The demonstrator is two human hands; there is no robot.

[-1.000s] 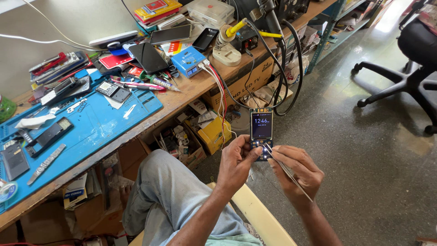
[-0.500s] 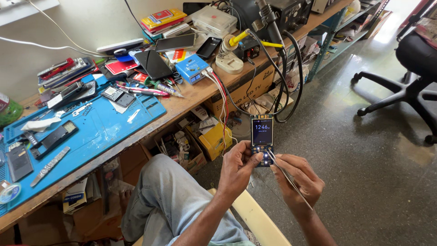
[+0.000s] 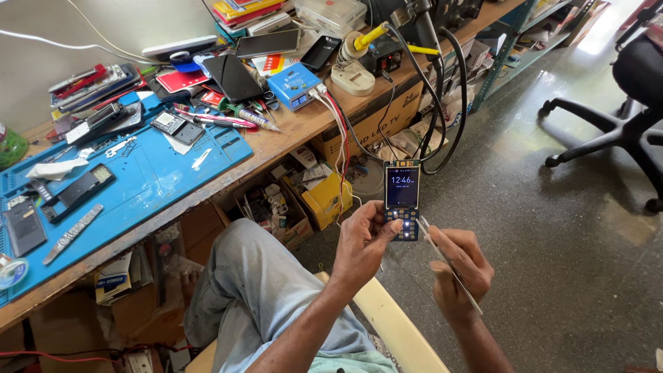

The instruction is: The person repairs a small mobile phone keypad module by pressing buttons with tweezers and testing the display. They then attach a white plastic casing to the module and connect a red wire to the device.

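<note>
My left hand holds a small keypad phone upright by its lower end, thumb on the lit keys; its screen is glowing. Just to the right, my right hand pinches a thin metal tool whose tip points up toward the phone's lower right corner. Both hands hover over the floor, in front of my knee in grey trousers.
A wooden workbench runs along the left with a blue work mat, phone parts, tools, a small blue power unit and cables. Boxes of parts sit under it. An office chair stands at right on the grey floor.
The phone and both hands stay together in nearly the same pose; the view has shifted slightly. The thumb remains on the keypad.
</note>
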